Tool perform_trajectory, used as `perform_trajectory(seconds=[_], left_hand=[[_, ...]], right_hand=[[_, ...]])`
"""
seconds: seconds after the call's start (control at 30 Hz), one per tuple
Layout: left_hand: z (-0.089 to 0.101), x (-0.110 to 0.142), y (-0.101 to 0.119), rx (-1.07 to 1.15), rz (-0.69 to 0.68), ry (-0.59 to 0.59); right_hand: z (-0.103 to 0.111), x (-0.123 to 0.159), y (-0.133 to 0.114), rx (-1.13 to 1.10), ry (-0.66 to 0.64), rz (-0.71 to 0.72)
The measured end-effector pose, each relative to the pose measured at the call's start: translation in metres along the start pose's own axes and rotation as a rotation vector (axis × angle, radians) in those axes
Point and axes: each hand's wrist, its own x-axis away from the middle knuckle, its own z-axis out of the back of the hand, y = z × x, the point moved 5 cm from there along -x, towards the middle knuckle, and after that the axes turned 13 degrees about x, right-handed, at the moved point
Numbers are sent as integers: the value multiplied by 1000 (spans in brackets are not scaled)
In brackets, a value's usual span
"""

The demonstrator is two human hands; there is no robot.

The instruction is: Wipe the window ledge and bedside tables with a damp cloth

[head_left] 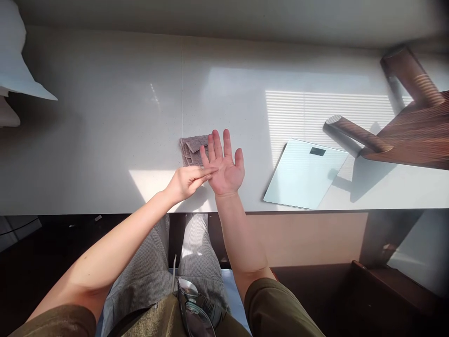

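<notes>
My right hand (226, 171) is held palm up above the table, its fingers spread and nothing lying on the palm. From the left, my left hand (187, 181) reaches across, its fingers pressed together and their tips touching the right palm. No object shows between the left fingers. Just behind the hands lies a folded brownish-grey cloth (191, 146), partly covered by the right fingers. To the right of my right hand, a pale glass bathroom scale (303, 175) with a small dark display rests at an angle on the table.
The white table (105, 131) has its front edge close to my lap. A dark wooden piece with round legs (414, 135) lies at the right, behind the scale. White paper or fabric (24, 70) hangs at the far left. Glasses (194, 306) hang from my shirt.
</notes>
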Motion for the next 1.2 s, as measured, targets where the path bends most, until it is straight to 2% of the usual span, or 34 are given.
perform_trajectory(seconds=[0.1, 0.23, 0.33, 0.53, 0.63, 0.73, 0.87, 1.03, 1.2], left_hand=[[0, 0, -5, 35, 66, -1], [3, -1, -9, 81, 204, 36], [5, -3, -8, 103, 238, 60], [2, -1, -6, 194, 286, 198], [-1, 3, -9, 285, 365, 285], [-6, 7, -15, 441, 464, 338], [-9, 5, -18, 757, 514, 405], [-4, -3, -12, 1025, 599, 497], [8, -8, -9, 1071, 747, 578]], right_hand=[[-1, -1, 2, 83, -24, 15], [4, -3, 6, 337, -112, 89], [10, -3, 8, 437, -116, 125], [10, -2, 6, 412, -112, 131], [6, -2, 3, 430, -108, 135], [4, -3, 0, 434, -112, 150], [5, -5, -1, 390, -126, 148], [7, -6, -7, 384, -99, 148], [23, -12, -14, 491, 6, 204]])
